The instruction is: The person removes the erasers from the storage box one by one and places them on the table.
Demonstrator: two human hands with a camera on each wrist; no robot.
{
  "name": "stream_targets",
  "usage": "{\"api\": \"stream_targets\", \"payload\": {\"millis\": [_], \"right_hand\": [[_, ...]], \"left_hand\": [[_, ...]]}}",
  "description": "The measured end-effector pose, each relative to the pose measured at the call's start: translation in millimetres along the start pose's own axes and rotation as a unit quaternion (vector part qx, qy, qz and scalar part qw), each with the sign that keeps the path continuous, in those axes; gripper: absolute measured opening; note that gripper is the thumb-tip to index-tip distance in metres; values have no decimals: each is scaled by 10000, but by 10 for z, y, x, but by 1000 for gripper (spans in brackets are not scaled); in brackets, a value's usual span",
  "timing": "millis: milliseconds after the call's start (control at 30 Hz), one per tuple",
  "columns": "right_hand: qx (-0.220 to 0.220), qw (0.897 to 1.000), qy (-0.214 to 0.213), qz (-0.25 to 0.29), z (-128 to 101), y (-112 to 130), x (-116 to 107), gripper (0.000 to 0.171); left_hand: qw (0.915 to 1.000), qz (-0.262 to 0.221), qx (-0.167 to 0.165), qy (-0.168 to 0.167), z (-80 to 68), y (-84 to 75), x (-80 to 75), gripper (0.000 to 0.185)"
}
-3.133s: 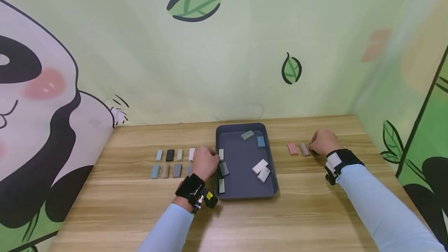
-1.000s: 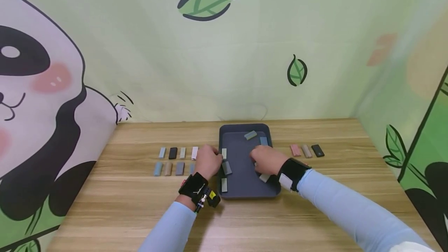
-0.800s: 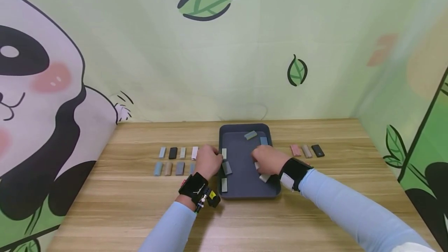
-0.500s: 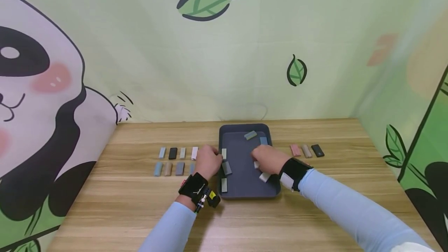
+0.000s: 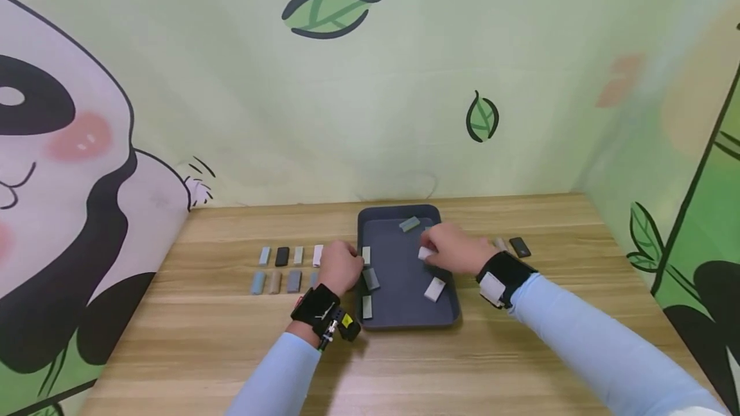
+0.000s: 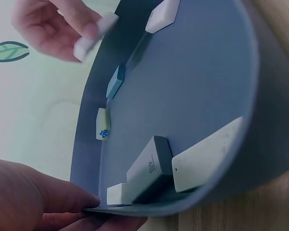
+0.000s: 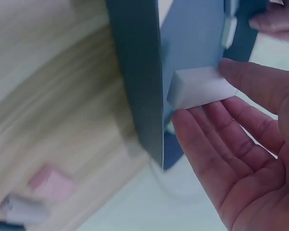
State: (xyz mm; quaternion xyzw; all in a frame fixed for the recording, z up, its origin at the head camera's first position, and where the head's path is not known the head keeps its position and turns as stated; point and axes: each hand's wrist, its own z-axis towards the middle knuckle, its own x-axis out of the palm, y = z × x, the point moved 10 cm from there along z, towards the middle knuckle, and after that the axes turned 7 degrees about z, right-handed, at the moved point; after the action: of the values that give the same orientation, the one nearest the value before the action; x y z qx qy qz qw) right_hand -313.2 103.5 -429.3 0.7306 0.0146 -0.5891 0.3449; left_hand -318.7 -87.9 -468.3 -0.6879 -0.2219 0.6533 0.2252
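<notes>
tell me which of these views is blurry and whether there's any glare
Right wrist view: motion blur smears the wooden table and the pink block; the white block in the right hand stays fairly sharp. Left wrist view: tray sharp, far hand soft. Head view: evenly lit, no glare, edges bowed.
</notes>
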Motion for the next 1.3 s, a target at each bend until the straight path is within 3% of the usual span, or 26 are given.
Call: {"api": "stream_targets", "payload": {"millis": [200, 467, 767, 967, 1300], "right_hand": [[784, 9954, -421, 368, -227, -392, -415, 27], [1545, 9791, -1307, 200, -583, -1138, -872, 33], [2526, 9526, -1685, 200, -1021, -1874, -865, 30], [2772, 9429, -1826, 268, -1119, -2016, -845, 30], [2995, 9342, -1889, 428, -1127, -2149, -740, 31]], "left_hand": [[10000, -20, 44, 24, -28, -19, -31, 43], [9996, 134, 234, -84, -36, -56, -93, 42], [9998, 163, 82, 29, -69, -44, -95, 22], [9999, 68, -87, 44, -79, -10, -86, 25], [9999, 130, 58, -9, -88, -44, -98, 26]]}}
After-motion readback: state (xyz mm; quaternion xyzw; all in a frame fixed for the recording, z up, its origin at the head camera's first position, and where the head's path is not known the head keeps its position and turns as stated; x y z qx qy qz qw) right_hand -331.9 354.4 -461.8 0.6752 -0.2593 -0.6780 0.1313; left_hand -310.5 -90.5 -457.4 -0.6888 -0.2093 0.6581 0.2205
